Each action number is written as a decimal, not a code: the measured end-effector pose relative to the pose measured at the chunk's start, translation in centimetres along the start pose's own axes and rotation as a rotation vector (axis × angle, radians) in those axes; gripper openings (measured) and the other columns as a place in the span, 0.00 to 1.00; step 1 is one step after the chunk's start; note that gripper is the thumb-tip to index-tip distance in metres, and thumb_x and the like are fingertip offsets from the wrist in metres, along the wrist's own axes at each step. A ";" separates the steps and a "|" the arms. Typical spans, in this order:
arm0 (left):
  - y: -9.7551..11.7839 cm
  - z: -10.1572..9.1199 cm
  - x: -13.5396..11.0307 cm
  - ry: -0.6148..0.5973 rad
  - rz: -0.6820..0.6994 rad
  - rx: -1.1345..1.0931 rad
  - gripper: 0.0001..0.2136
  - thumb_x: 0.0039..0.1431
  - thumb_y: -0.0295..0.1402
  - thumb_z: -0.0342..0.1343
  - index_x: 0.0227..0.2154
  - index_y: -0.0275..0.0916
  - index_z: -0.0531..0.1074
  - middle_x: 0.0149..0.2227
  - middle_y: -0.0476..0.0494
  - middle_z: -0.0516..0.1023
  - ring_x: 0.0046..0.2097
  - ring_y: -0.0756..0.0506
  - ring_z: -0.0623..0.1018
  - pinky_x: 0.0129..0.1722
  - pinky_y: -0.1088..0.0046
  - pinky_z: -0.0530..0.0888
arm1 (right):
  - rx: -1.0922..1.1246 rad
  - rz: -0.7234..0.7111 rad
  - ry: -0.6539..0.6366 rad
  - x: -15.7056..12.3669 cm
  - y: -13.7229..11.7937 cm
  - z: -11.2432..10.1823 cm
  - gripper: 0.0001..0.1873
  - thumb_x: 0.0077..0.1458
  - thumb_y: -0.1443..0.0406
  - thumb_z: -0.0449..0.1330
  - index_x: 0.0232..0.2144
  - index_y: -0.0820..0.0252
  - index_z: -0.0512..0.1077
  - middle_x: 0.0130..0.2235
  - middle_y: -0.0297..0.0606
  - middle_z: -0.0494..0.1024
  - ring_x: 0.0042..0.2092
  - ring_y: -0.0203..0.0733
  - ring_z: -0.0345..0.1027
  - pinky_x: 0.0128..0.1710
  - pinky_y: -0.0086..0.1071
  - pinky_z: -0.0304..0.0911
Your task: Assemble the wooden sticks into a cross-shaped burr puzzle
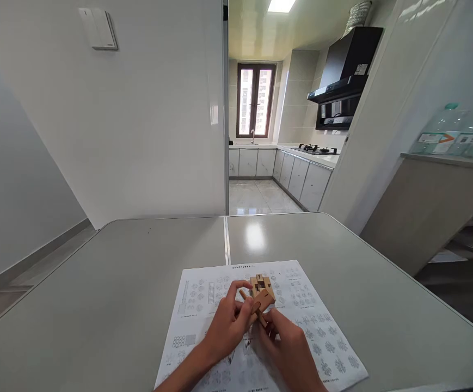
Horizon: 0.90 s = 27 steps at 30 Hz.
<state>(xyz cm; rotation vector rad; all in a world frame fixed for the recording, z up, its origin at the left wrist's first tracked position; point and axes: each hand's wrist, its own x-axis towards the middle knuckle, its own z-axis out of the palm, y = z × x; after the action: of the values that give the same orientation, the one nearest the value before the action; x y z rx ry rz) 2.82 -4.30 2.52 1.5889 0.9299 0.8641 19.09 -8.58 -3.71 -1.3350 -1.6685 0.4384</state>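
Note:
Over a printed instruction sheet (313, 305), my left hand (228, 320) pinches some small wooden puzzle pieces (264, 299), its thumb and index finger curled round them. My right hand (287, 343) is closed at the lower end of a narrow wooden stick among these pieces, its fingertips partly hidden. One piece bears a dark mark. Just beyond the fingers sits a wooden block marked 3 (259, 277), with notched pieces around it. Whether the held pieces touch that block I cannot tell.
The sheet lies on a grey table (138, 283) with a seam (227, 239) down its middle. A white wall (158, 136) rises behind it. At the right, plastic bottles (444, 130) stand on a ledge. A kitchen with a stove (315, 149) shows through the doorway.

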 end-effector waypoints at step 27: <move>-0.3 -1.3 0.2 -0.059 0.165 0.021 0.46 0.43 0.41 0.76 0.65 0.49 0.60 0.65 0.35 0.67 0.64 0.30 0.67 0.64 0.47 0.64 | 0.676 0.289 -0.173 1.1 -1.5 -2.1 0.18 0.65 0.48 0.58 0.36 0.55 0.68 0.34 0.38 0.78 0.33 0.41 0.70 0.29 0.31 0.66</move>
<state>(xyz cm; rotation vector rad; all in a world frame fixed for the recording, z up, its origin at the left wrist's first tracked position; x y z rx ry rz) 1.69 -3.53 2.49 1.7183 0.7765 0.9188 19.99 -8.69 -1.04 -1.0344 -1.2776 1.1974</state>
